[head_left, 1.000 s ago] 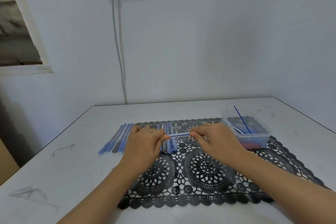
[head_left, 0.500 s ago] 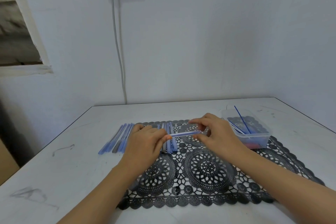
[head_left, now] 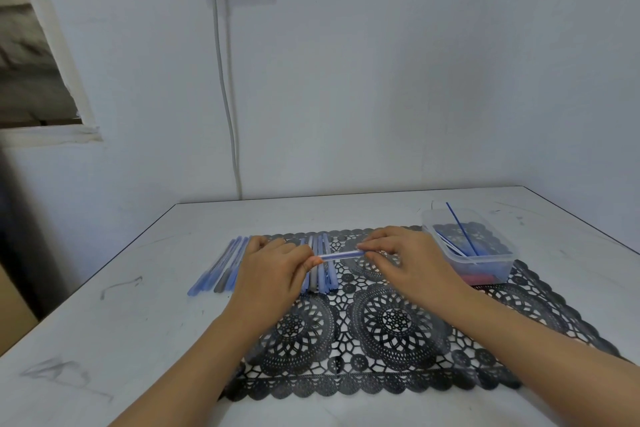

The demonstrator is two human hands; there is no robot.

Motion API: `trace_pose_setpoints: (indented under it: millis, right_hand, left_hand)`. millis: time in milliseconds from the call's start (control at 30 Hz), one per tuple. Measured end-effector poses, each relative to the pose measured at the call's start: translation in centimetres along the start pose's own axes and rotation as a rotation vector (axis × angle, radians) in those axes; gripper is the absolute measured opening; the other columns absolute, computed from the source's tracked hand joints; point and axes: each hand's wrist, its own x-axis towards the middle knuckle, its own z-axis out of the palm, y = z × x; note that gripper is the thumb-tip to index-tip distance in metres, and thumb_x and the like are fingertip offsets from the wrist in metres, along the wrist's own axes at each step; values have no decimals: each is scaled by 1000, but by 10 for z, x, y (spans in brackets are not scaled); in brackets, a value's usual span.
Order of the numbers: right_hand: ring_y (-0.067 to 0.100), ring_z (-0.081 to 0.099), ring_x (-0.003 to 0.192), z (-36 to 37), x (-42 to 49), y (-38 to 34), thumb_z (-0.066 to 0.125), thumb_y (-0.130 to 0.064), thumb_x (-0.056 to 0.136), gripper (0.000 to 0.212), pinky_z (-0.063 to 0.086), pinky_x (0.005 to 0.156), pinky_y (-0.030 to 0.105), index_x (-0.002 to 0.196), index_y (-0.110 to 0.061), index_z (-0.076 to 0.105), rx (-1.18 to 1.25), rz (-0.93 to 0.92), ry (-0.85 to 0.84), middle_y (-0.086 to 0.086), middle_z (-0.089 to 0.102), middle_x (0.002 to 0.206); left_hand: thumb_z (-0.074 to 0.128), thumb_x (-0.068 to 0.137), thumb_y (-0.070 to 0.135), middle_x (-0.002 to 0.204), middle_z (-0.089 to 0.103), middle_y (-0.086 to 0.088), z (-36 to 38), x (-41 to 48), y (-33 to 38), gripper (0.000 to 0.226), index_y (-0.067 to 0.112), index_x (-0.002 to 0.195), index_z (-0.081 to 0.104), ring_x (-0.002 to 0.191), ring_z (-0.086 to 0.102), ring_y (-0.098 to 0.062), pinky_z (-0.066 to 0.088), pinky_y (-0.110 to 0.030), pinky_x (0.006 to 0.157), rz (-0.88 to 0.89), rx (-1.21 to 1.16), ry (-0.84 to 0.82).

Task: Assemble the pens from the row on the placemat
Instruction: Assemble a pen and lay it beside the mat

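Now the left grip [head_left: 273, 270], a bare hand, pinches the left end of a pen [head_left: 341, 255] between curled fingertips, and the right grip [head_left: 412, 263] pinches its right end between thumb and forefinger. The pen is a clear tube with a blue line running inside it, held level and crosswise just above the row of pens [head_left: 320, 269] on the back part of the black lace placemat [head_left: 398, 322]. Those pens are pale blue and grey and lie side by side, pointing away from the person. More of them [head_left: 225, 267] lie off the mat's left edge, on the white bench [head_left: 138, 322]. A clear plastic box [head_left: 491, 269] sits at the mat's back right corner, near the right grip, with thin blue refills [head_left: 462, 230] sticking up out of it. Bare mat lies in front of both wrists; the bench's back edge meets the wall.
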Motion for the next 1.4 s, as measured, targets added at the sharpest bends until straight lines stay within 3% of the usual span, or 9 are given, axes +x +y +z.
trace_pose_setpoints:
  millis: [167, 333, 467, 767, 933, 1067, 1267, 1333, 1400]
  right_hand:
    - [-6, 50, 74, -2, -1, -2, 64, -13, 86, 23, 37, 76, 7, 106, -23, 70, 24, 25, 1, -7, 68, 93]
    - [-3, 50, 74, -2, 0, -3, 66, -7, 83, 32, 39, 78, 13, 112, -21, 67, 43, 26, 0, -7, 62, 89]
    - [-8, 47, 72, 0, 0, -3, 65, -15, 85, 27, 36, 70, 4, 111, -22, 67, 50, 17, -3, -8, 59, 89]
    - [-8, 41, 72, 4, 1, 1, 62, -9, 87, 32, 31, 68, -2, 117, -18, 64, -10, 15, -34, -7, 50, 91]
    - [9, 42, 79, 8, 0, 4, 58, -13, 90, 26, 30, 65, 3, 114, -16, 66, -107, 1, -69, -5, 45, 92]
    - [13, 48, 84, 7, -2, 3, 58, -16, 90, 23, 33, 75, 15, 110, -10, 68, -126, -38, -70, 2, 54, 97]
    - [13, 52, 98, 5, -2, 3, 49, -20, 95, 24, 33, 82, 16, 111, -13, 64, -167, -99, -102, 0, 61, 103]
    - [14, 54, 98, 4, -3, 4, 47, -20, 96, 23, 39, 85, 21, 110, -13, 64, -206, -126, -115, 0, 62, 102]
    - [17, 58, 88, 5, -3, 6, 48, -18, 94, 21, 50, 78, 30, 102, -11, 66, -241, -171, -108, 1, 64, 93]
  left_hand:
    - [23, 100, 49, 60, 56, 12, -1, 1, 0, 54, 25, 74, 64, 56, 51, -11, 28, -31, 76, 8, -16, 3]
    - [25, 99, 48, 60, 56, 12, 0, 0, -2, 52, 25, 75, 65, 57, 50, -12, 28, -30, 75, 3, -25, -13]
    - [23, 100, 49, 62, 57, 13, -1, 0, -4, 55, 25, 76, 65, 58, 51, -12, 28, -30, 76, 3, -45, -15]
    - [22, 100, 51, 64, 57, 15, -2, 0, -5, 55, 26, 76, 64, 59, 49, -9, 26, -30, 76, 12, -53, -32]
    - [20, 100, 51, 64, 59, 14, -2, -1, -7, 57, 26, 75, 64, 60, 52, -11, 25, -28, 77, 30, -47, -38]
    - [20, 100, 51, 64, 59, 15, -2, -1, -7, 57, 26, 74, 64, 60, 51, -10, 25, -27, 77, 37, -48, -35]
    - [19, 100, 52, 64, 58, 16, -2, -2, -8, 57, 26, 75, 63, 60, 49, -8, 25, -26, 77, 26, -51, -40]
    - [20, 100, 52, 65, 59, 16, -2, -2, -8, 56, 27, 75, 63, 60, 49, -8, 27, -27, 78, 29, -53, -44]
    - [20, 100, 52, 65, 59, 16, -1, -2, -7, 56, 27, 75, 63, 60, 49, -7, 29, -28, 80, 31, -57, -46]
